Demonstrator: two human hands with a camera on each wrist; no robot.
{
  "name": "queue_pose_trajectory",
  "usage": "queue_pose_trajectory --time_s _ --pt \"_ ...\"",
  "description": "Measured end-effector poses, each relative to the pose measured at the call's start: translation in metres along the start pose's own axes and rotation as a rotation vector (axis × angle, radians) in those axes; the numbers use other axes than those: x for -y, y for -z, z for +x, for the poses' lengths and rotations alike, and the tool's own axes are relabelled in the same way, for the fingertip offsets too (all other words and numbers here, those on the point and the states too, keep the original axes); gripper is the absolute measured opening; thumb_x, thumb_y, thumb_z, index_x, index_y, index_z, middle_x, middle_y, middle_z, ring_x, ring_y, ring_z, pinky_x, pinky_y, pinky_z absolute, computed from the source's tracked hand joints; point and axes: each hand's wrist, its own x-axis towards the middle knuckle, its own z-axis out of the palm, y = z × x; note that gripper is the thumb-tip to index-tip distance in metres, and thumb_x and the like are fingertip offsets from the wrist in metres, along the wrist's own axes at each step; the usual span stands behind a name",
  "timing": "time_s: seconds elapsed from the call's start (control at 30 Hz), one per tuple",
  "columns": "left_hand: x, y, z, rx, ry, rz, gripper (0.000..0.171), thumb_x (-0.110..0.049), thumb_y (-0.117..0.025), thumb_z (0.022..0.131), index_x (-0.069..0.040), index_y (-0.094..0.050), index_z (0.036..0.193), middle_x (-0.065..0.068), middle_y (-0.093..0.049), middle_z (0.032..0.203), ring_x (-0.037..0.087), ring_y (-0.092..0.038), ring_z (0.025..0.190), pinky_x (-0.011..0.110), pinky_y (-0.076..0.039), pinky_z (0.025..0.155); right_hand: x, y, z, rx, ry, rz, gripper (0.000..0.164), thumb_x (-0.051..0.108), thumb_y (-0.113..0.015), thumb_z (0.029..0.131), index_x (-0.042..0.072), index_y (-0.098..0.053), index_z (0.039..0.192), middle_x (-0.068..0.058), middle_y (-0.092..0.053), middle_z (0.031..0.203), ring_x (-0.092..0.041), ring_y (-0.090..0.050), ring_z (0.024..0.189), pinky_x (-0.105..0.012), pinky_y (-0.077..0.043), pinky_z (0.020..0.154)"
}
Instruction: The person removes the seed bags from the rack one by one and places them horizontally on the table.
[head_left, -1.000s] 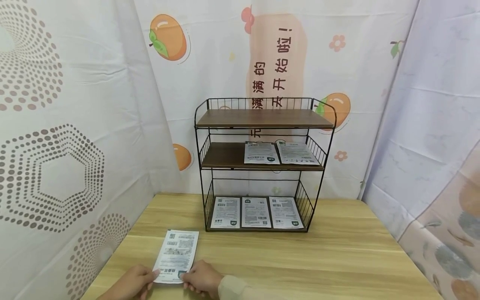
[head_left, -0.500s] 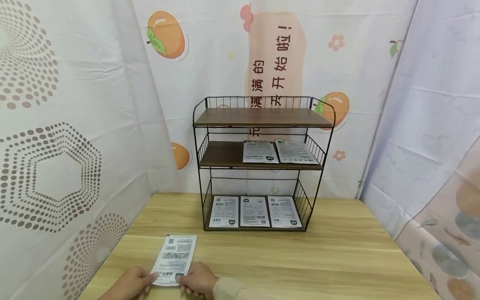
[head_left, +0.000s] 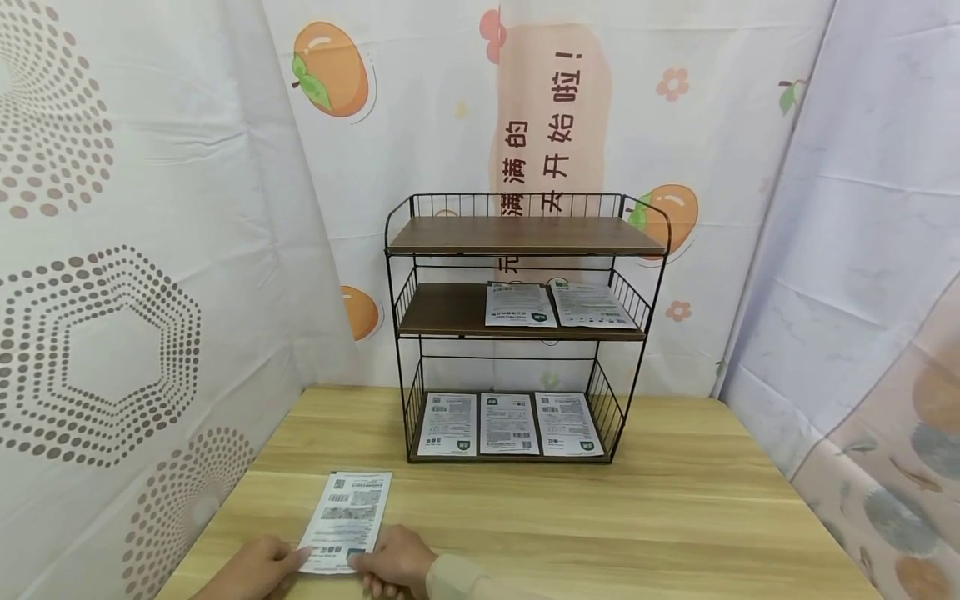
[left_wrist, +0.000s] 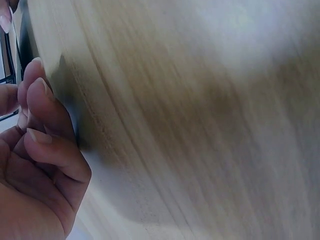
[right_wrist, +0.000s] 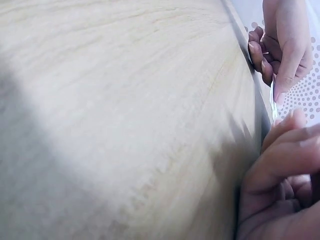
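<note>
A flat white printed packet [head_left: 347,517] with a green logo at its near end lies over the wooden table at the front left. My left hand [head_left: 258,567] pinches its near left corner between thumb and fingers. At the near right corner, my right hand [head_left: 397,560] pinches it with the thumb on top. In the left wrist view the left hand's fingers [left_wrist: 60,145] are curled close over the table. The right wrist view shows the packet's thin edge [right_wrist: 273,100] between the two hands, seen almost edge-on.
A black wire rack [head_left: 517,337] with brown shelves stands at the back of the table [head_left: 637,517]. Two packets [head_left: 555,306] lie on its middle shelf, toward the right. Three more packets [head_left: 510,425] lie side by side on the bottom shelf. Printed curtains [head_left: 427,100] surround the table.
Both hands keep their pinch on the packet, which has shifted slightly toward the person and to the left. The head view has moved a little; the packets on the rack are unchanged.
</note>
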Motion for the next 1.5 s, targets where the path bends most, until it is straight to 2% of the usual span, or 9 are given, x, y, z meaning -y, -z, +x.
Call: queue_pose_trajectory --time_s 0.2,0.4,0.5,0.6,0.73,0.83,0.93,1.3,1.5 --pt "-0.002 0.001 0.002 -0.026 0.024 0.046 0.039 -0.031 -0.06 0.104 -0.006 -0.067 0.075 -0.006 -0.046 0.052 0.008 -0.038 0.046 0.025 -0.04 0.048 0.001 0.004 0.001 -0.024 -0.035 0.014 0.049 0.035 -0.074 0.091 0.006 -0.063 0.053 0.006 -0.046 0.042 -0.002 -0.031 0.034 -0.014 -0.024 0.034" --pt "-0.005 -0.002 0.005 -0.162 0.211 0.19 0.042 -0.034 -0.064 0.1 -0.007 -0.061 0.068 -0.001 -0.051 0.056 0.011 -0.043 0.05 0.027 -0.04 0.051 0.002 0.013 -0.001 0.043 -0.036 0.042 0.048 0.038 -0.071 0.093 0.005 -0.065 0.057 0.005 -0.048 0.044 -0.004 -0.033 0.037 -0.015 -0.025 0.035" --pt "-0.009 -0.003 0.006 -0.215 0.247 0.167 0.04 -0.036 -0.063 0.1 -0.007 -0.062 0.072 0.002 -0.053 0.061 0.016 -0.047 0.054 0.03 -0.042 0.053 0.001 0.02 -0.002 0.122 -0.004 0.057 0.048 0.04 -0.068 0.094 0.007 -0.065 0.059 0.005 -0.049 0.046 -0.005 -0.035 0.038 -0.015 -0.027 0.037" --pt "-0.017 -0.005 0.01 -0.234 0.203 0.077 0.041 -0.037 -0.061 0.102 -0.007 -0.059 0.073 0.004 -0.054 0.063 0.017 -0.049 0.055 0.031 -0.043 0.052 0.001 0.029 -0.004 0.223 0.026 0.08 0.047 0.043 -0.066 0.096 0.007 -0.067 0.065 0.005 -0.051 0.049 -0.004 -0.036 0.04 -0.015 -0.028 0.038" --pt "-0.032 -0.01 0.019 -0.188 0.05 -0.006 0.045 -0.038 -0.06 0.104 -0.009 -0.055 0.071 0.001 -0.053 0.061 0.014 -0.047 0.054 0.026 -0.04 0.049 0.005 0.044 -0.006 0.324 0.061 0.081 0.048 0.047 -0.062 0.098 0.004 -0.071 0.078 0.003 -0.054 0.054 -0.005 -0.039 0.043 -0.016 -0.031 0.04" --pt "-0.043 -0.013 0.027 -0.124 -0.075 -0.04 0.044 -0.035 -0.056 0.107 -0.008 -0.057 0.072 -0.001 -0.054 0.061 0.011 -0.046 0.051 0.023 -0.038 0.047 0.009 0.055 -0.008 0.335 0.077 0.036 0.051 0.05 -0.058 0.1 0.004 -0.073 0.085 0.002 -0.058 0.058 -0.007 -0.041 0.044 -0.017 -0.035 0.04" --pt "-0.053 -0.018 0.035 -0.069 -0.144 -0.09 0.044 -0.034 -0.052 0.109 -0.006 -0.058 0.075 -0.002 -0.057 0.062 0.007 -0.043 0.047 0.018 -0.036 0.043 0.012 0.065 -0.009 0.314 0.078 0.005 0.054 0.055 -0.056 0.1 0.005 -0.073 0.087 0.002 -0.06 0.06 -0.008 -0.041 0.045 -0.019 -0.036 0.04" --pt "-0.071 -0.041 0.054 0.063 -0.253 -0.263 0.041 -0.028 -0.049 0.11 0.001 -0.06 0.084 0.005 -0.064 0.069 0.004 -0.045 0.043 0.017 -0.035 0.041 0.012 0.085 -0.011 0.165 0.085 0.097 0.059 0.057 -0.053 0.101 0.001 -0.07 0.09 0.0 -0.057 0.06 -0.009 -0.037 0.044 -0.022 -0.031 0.039" --pt "-0.081 -0.048 0.066 0.059 -0.188 -0.34 0.045 -0.037 -0.054 0.108 0.003 -0.061 0.089 0.013 -0.068 0.074 0.006 -0.045 0.045 0.018 -0.035 0.042 0.015 0.099 -0.01 0.103 0.088 0.158 0.059 0.063 -0.051 0.1 0.008 -0.068 0.087 0.0 -0.055 0.061 -0.01 -0.036 0.045 -0.023 -0.028 0.041"
